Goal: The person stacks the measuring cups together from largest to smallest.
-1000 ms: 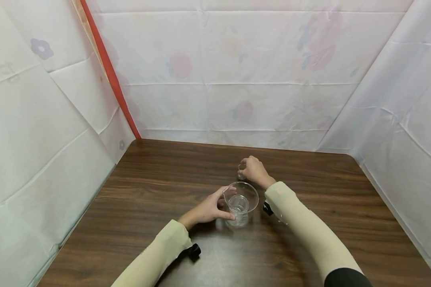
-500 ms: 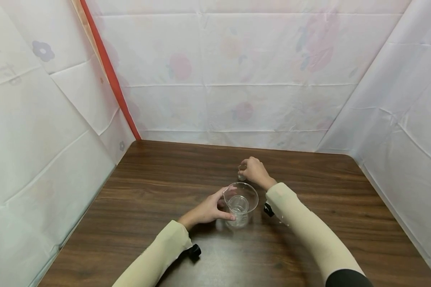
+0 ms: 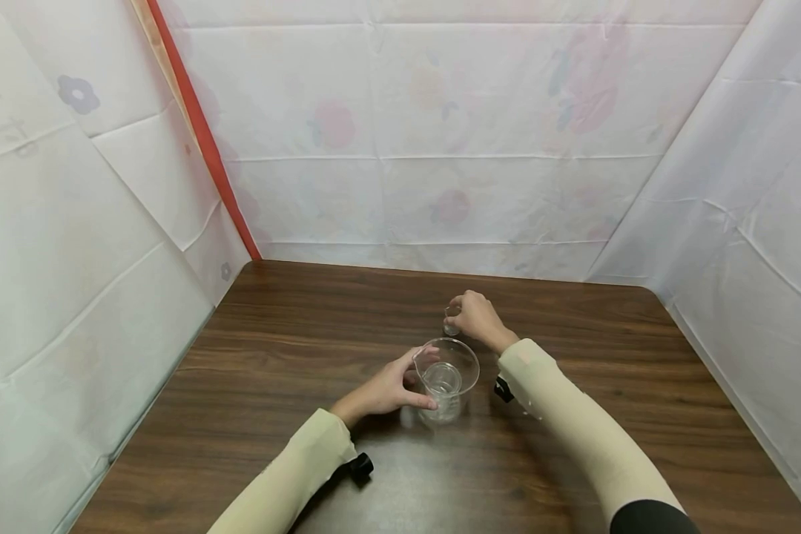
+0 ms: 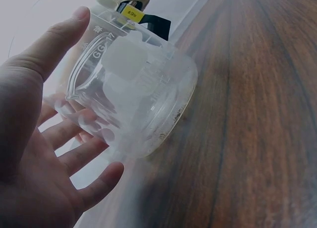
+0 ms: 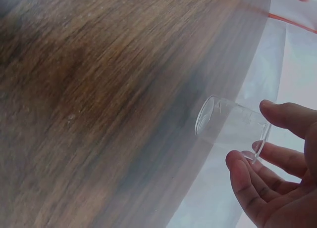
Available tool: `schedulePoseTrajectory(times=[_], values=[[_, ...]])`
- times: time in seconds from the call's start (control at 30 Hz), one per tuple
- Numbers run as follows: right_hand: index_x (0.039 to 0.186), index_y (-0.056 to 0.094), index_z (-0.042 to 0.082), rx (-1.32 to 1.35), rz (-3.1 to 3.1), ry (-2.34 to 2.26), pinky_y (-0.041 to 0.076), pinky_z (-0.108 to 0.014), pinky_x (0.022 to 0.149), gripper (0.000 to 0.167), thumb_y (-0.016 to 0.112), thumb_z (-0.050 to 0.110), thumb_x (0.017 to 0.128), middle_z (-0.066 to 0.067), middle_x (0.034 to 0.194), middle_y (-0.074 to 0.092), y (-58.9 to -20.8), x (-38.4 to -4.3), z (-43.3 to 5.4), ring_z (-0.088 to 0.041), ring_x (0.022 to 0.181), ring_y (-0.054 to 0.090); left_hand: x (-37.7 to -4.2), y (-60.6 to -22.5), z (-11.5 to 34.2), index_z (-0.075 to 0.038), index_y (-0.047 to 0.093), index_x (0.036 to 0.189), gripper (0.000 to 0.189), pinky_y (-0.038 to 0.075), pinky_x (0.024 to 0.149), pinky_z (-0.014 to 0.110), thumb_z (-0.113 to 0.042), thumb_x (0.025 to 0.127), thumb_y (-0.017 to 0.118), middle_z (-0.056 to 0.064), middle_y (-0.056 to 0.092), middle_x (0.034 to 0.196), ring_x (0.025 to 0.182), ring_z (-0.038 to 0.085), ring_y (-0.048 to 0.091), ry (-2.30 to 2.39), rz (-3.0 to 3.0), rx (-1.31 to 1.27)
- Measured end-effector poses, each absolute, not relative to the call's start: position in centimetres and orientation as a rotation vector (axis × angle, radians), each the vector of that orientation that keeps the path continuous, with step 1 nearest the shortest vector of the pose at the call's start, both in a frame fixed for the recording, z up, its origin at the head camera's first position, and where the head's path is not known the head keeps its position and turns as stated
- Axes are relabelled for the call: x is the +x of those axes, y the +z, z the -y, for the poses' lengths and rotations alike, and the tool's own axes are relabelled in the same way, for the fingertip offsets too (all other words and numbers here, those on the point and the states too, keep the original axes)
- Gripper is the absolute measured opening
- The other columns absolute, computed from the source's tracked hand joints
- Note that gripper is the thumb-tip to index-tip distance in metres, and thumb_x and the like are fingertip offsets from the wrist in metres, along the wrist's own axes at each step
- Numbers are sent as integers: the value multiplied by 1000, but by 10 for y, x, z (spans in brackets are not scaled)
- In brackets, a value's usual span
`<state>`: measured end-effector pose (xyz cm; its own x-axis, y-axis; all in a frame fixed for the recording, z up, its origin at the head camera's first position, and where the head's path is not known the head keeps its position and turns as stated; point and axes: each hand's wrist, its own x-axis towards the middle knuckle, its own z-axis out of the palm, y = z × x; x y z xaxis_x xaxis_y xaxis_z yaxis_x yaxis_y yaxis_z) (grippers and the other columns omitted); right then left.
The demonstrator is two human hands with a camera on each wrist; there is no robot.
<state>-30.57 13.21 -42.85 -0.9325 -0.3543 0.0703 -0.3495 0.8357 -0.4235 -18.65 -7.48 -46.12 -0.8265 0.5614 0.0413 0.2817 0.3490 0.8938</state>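
Note:
A large clear glass beaker stands upright on the wooden table. Nested inside it is a smaller clear glass beaker. My left hand holds the large beaker from the left, thumb on the near side and fingers round the far side. In the left wrist view, the thumb lies by the rim of the glass. Beyond the large beaker, my right hand pinches a small clear beaker by its rim between thumb and fingertips. Its base points toward the tabletop; I cannot tell if it touches.
A dark brown wooden table spreads under both hands. White patterned sheets hang behind it and on both sides. A red strip runs down the back left corner.
My right hand and the small beaker have shifted very slightly to the right. The left hand and the large beaker have stayed practically in place.

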Motion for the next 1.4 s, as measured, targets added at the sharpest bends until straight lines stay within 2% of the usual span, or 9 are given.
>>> schedulePoseTrajectory(times=[0.3,1.0,1.4], values=[[111,72,1,-580,-3013,-666,53,-43,79,36,76,23,83,-16,102,66,-421,-304,-131,-29,89,63,-188,-463,75,-16,35,148,86,48,100,44,-27,78,83,8,49,147,124,33,55,1477,-2335,755],[109,72,0,-608,-3054,-695,52,-46,85,38,77,26,82,-17,103,67,-415,-301,-136,-32,96,64,-186,-461,75,-12,34,148,86,46,103,44,-25,79,83,9,47,148,128,32,53,1488,-2314,757],[113,70,-1,-615,-3029,-748,53,-44,81,39,75,25,84,-16,102,65,-406,-294,-135,-30,94,62,-186,-463,74,-13,34,148,85,46,103,46,-21,79,82,10,48,148,130,32,52,1495,-2309,762]])
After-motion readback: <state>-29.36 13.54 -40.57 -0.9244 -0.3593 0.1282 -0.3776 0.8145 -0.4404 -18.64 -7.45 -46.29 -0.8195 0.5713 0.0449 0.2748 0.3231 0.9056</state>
